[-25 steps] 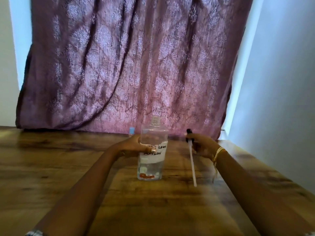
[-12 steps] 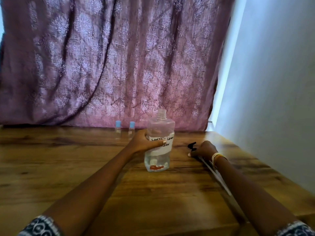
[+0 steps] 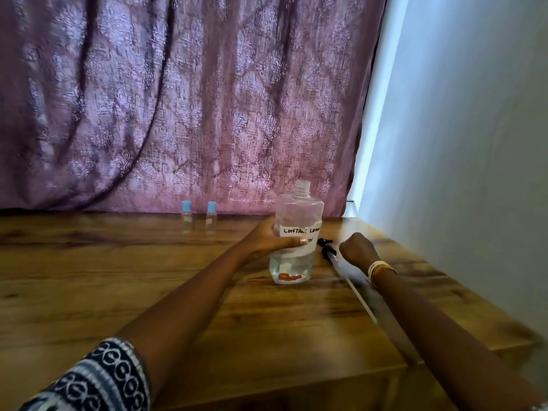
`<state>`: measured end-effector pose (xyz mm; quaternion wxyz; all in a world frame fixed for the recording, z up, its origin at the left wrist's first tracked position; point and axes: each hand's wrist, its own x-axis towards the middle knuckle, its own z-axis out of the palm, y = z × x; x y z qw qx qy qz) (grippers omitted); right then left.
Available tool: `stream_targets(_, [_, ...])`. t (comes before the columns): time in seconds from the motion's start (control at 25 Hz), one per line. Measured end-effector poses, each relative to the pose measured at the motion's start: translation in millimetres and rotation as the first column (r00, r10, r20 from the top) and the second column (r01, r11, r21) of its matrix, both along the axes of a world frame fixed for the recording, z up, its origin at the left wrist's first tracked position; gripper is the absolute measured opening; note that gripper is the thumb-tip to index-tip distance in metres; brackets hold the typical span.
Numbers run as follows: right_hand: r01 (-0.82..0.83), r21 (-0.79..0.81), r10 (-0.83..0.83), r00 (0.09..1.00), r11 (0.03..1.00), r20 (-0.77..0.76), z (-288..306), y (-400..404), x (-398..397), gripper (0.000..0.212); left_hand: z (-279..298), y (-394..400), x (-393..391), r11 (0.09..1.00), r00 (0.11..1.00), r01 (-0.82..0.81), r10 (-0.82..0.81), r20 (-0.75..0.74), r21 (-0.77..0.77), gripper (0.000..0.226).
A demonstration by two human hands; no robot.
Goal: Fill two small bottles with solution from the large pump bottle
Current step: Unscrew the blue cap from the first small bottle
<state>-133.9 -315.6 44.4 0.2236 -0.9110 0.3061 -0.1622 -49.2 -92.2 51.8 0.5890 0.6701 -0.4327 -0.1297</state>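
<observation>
I am holding the large pump bottle (image 3: pixel 297 232) upright on the counter (image 3: pixel 118 277) with my left hand (image 3: pixel 271 237), its fingers wrapping around the labelled middle of the bottle, whose threaded neck is standing open and uncapped. My right hand (image 3: pixel 357 250) is hovering just to the right of it as a loose fist, gripping nothing as far as I can tell, close beside the pump head (image 3: pixel 326 244), which is lying flat on the wood with its long dip tube (image 3: pixel 354 287) trailing toward the near right. The two small bottles (image 3: pixel 198 218) are standing side by side at the far edge, left of the big bottle and well apart from it, both wearing their blue caps. I judge I am finishing the opening step; next I am needing to bring a small bottle near and uncap it before pouring carefully. The counter is glossy brown wood, backed by a patterned purple curtain (image 3: pixel 178 99), with a pale wall (image 3: pixel 474 143) on the right
</observation>
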Motion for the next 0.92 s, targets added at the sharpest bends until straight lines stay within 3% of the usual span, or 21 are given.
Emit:
stream_targets(0.08, [-0.018,-0.12,0.015,1.0,0.993,-0.027,4.9,21.4,-14.4,0.031,-2.4,12.7,2.5,0.994,0.999,-0.046,0.044,0.021,0.094,0.063])
stream_targets(0.16, [-0.16,-0.091,0.14,0.971,0.983,-0.192,11.1,51.9,-27.9,0.031,-8.4,32.2,9.6,0.965,0.99,-0.117,0.094,0.107,0.234,0.082])
stream_targets(0.24, [-0.306,0.051,0.3,0.865,0.951,-0.402,13.0,86.8,-40.3,0.018,-16.8,58.4,17.5,0.917,0.979,-0.14,0.072,0.191,0.374,0.086])
stream_targets(0.32, [-0.408,0.063,0.383,0.777,0.911,-0.499,10.9,122.1,-47.8,0.021,-23.1,88.3,26.2,0.859,0.958,-0.212,0.088,0.273,0.466,0.082])
stream_targets(0.4, [-0.48,0.082,0.465,0.773,0.874,-0.432,5.7,153.3,-42.7,0.02,-25.8,118.2,38.8,0.82,0.916,-0.333,0.164,0.366,0.466,0.067])
stream_targets(0.56, [-0.575,0.18,0.597,0.796,0.798,-0.105,-3.8,206.6,-2.9,0.014,-38.9,173.5,64.5,0.743,0.813,-0.556,0.394,0.427,0.373,0.037])
stream_targets(0.68, [-0.573,0.187,0.565,0.819,0.798,0.097,-6.3,232.6,41.3,0.016,-55.0,194.2,71.6,0.748,0.773,-0.615,0.509,0.379,0.25,0.031])
stream_targets(0.8, [-0.543,0.077,0.521,0.83,0.836,0.2,-8.6,235.0,97.8,0.005,-58.6,192.9,75.8,0.773,0.78,-0.597,0.498,0.378,0.215,0.034])
stream_targets(0.92, [-0.42,0.166,0.37,0.891,0.892,0.262,-11.6,231.0,153.4,0.044,-60.3,191.6,84.5,0.783,0.792,-0.573,0.453,0.409,0.243,0.038])
